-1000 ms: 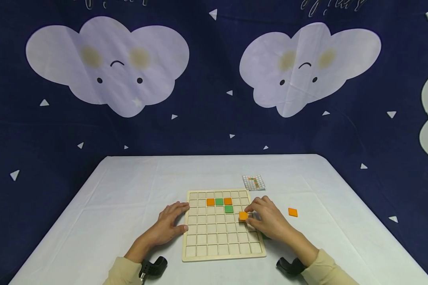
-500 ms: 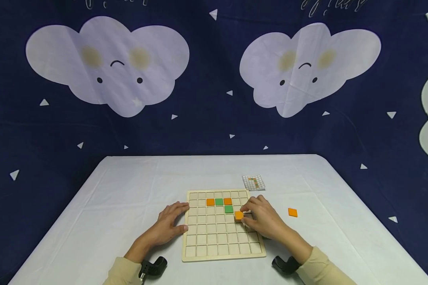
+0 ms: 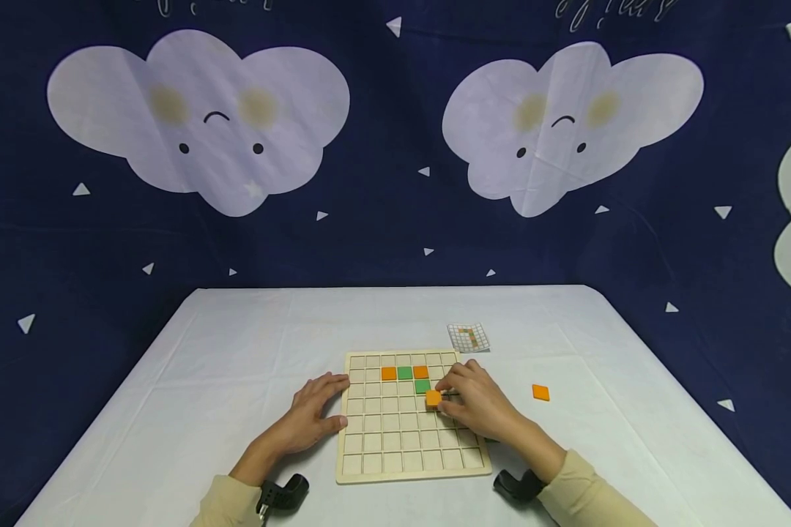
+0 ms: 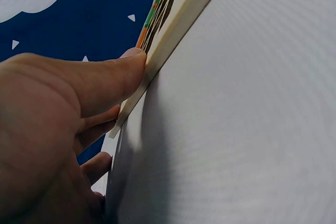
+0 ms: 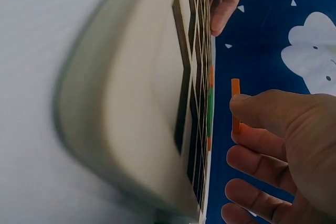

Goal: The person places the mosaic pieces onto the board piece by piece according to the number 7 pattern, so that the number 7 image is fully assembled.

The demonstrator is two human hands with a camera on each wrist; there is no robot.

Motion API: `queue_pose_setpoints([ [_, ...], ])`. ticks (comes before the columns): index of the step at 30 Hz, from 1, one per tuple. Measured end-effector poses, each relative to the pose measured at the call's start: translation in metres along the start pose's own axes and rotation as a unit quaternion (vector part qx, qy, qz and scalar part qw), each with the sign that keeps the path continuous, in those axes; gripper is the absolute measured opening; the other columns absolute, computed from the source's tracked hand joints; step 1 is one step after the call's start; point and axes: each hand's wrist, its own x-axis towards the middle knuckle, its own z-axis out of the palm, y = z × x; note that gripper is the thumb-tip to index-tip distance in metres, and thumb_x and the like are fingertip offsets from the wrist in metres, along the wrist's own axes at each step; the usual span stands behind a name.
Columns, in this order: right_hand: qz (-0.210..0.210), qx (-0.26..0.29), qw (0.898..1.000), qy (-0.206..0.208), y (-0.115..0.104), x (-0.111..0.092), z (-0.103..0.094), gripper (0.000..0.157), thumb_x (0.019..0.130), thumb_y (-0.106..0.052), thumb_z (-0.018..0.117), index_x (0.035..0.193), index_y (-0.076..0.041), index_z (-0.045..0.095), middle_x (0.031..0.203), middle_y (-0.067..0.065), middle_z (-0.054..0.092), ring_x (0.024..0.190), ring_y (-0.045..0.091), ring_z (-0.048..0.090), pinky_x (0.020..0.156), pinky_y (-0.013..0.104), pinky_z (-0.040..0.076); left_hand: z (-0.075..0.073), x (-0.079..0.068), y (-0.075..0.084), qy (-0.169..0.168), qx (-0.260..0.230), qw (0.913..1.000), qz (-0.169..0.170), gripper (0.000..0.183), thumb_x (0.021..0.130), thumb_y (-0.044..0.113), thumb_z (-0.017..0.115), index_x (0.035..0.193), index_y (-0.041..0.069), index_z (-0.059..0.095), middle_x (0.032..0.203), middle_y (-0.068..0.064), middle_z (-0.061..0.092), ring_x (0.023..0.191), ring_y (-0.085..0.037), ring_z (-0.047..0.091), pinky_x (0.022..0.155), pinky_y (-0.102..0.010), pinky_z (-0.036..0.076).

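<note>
A wooden grid board (image 3: 395,462) lies on the table. My left hand (image 3: 310,417) rests at its left side, thumb and fingers touching the edge. My right hand (image 3: 480,402) pinches an orange square tile (image 3: 433,400) between thumb and forefinger. In the right wrist view, that tile (image 5: 235,85) is seen edge-on, held apart from the board. Set in one row are an orange tile (image 3: 389,373), a green tile (image 3: 405,373) and another orange tile (image 3: 420,372). Below the last lies a second green tile (image 3: 422,386), just behind the held one.
A small pattern card (image 3: 469,338) lies beyond the board's far right corner. One loose orange tile (image 3: 540,393) is on the white tablecloth (image 3: 606,439), right of my right hand. A dark blue curtain (image 3: 395,146) with clouds hangs behind the table.
My right hand has moved left across the board with the pinched orange tile, stopping nearer the second green tile. My left hand has stayed in place.
</note>
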Motion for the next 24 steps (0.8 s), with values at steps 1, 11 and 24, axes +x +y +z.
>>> queue_pose_setpoints([
  [1,-0.002,0.000,1.000,-0.001,0.000,0.000,0.000,0.021,0.077,-0.024,0.076,0.095,-0.017,0.070,0.092,-0.009,0.062,0.082,0.006,0.041,0.073,0.026,0.040,0.000,0.000,0.000,0.000,0.000,1.0000,0.000,0.060,0.084,0.023,0.069,0.136,0.005,0.048,0.148,-0.011,0.040,0.143,-0.039,0.020,0.116,-0.058,0.003],
  [11,-0.010,-0.005,1.000,-0.005,-0.004,0.004,0.005,0.022,0.077,-0.027,0.076,0.096,-0.017,0.071,0.092,-0.008,0.061,0.082,0.007,0.041,0.072,0.026,0.039,0.000,0.001,-0.002,0.001,0.003,1.0000,0.008,0.060,0.084,0.022,0.070,0.136,0.004,0.048,0.147,-0.012,0.040,0.142,-0.039,0.021,0.115,-0.059,0.004],
  [24,-0.011,-0.016,1.000,-0.010,-0.008,0.008,0.010,0.021,0.077,-0.029,0.076,0.093,-0.017,0.071,0.092,-0.007,0.063,0.083,0.008,0.043,0.073,0.027,0.040,-0.001,0.001,-0.002,-0.002,0.000,1.0000,0.009,0.060,0.084,0.023,0.069,0.137,0.005,0.047,0.148,-0.012,0.039,0.143,-0.039,0.020,0.115,-0.059,0.003],
])
